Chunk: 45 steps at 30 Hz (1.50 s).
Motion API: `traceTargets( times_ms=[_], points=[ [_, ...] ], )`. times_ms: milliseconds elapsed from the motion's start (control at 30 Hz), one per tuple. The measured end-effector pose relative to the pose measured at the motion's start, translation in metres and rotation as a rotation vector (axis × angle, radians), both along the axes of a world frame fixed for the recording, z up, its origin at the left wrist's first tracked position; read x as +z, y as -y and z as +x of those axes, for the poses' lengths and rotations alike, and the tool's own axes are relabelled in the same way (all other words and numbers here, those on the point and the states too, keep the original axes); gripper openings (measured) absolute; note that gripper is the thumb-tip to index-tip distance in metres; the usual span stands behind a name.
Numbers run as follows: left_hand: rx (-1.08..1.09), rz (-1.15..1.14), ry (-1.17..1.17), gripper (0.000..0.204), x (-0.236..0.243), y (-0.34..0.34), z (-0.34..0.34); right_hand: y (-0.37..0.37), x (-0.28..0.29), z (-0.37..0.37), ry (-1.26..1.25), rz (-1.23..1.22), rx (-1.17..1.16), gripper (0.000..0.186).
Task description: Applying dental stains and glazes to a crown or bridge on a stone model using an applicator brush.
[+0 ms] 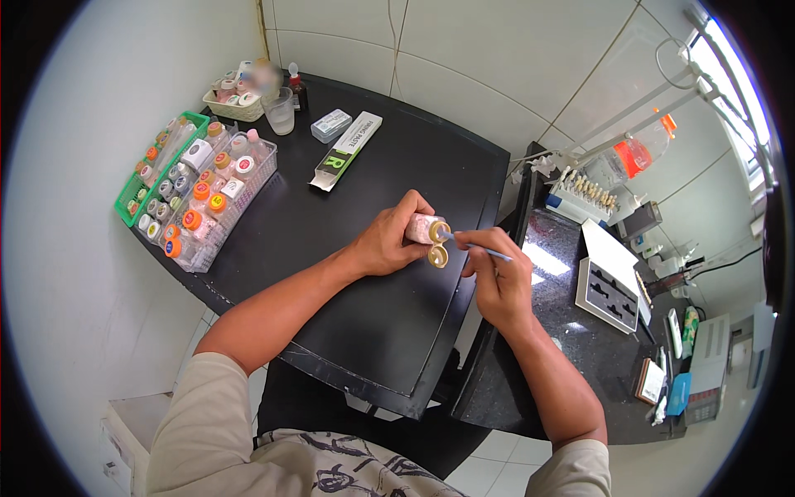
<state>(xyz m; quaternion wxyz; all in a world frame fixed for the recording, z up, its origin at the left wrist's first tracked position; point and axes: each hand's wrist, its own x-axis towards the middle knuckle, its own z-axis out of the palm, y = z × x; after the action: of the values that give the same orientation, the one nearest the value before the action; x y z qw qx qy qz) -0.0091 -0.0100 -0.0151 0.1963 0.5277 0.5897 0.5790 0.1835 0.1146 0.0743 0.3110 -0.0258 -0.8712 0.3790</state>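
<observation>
My left hand [385, 242] is closed around a small clear jar [421, 229] of pinkish powder, tilted to the right. The jar has a gold rim, and its gold flip lid [437, 257] hangs open below the mouth. My right hand [503, 290] pinches a slim blue-grey stick [490, 250] like a pen. The stick's far end is at the jar's mouth; whether it reaches into the powder I cannot tell. Both hands are above the right part of the black table [373, 331].
Left on the table stand a clear basket [217, 240] and a green basket [124, 199] of small jars. Behind are a cream basket [228, 110], a cup [281, 116], a dropper bottle [297, 89], a grey box [331, 125] and a green-white carton [352, 149]. A speckled counter [542, 364] holds an open case [609, 294].
</observation>
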Motion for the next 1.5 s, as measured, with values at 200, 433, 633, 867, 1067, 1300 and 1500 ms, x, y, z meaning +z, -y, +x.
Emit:
traceTargets(
  times_ms=[200, 433, 633, 867, 1067, 1300, 1500],
  points=[
    [-0.023, -0.075, 0.054, 0.048, 0.013, 0.005, 0.002, -0.003, -0.003, 0.001, 0.036, 0.006, -0.013, 0.017],
    [-0.050, -0.109, -0.020, 0.058, 0.009, 0.004, 0.000, -0.003, -0.003, 0.000, 0.060, -0.041, -0.022, 0.017],
    [-0.011, -0.097, 0.003, 0.068, 0.007, 0.003, 0.002, -0.002, -0.001, 0.002, 0.049, -0.041, -0.024, 0.017],
    [0.023, -0.033, -0.009, 0.069, -0.003, -0.001, 0.001, 0.000, -0.002, 0.002, -0.036, 0.029, 0.006, 0.016],
    [0.022, -0.008, -0.047, 0.069, 0.001, 0.002, 0.002, 0.003, -0.002, -0.002, -0.053, 0.153, 0.011, 0.023],
    [-0.034, -0.041, -0.006, 0.066, 0.003, 0.003, 0.003, -0.001, -0.004, 0.002, -0.021, 0.104, -0.019, 0.012],
    [-0.055, -0.006, -0.099, 0.053, 0.009, 0.005, 0.002, -0.002, -0.008, -0.002, 0.027, 0.087, -0.022, 0.012]
  ],
)
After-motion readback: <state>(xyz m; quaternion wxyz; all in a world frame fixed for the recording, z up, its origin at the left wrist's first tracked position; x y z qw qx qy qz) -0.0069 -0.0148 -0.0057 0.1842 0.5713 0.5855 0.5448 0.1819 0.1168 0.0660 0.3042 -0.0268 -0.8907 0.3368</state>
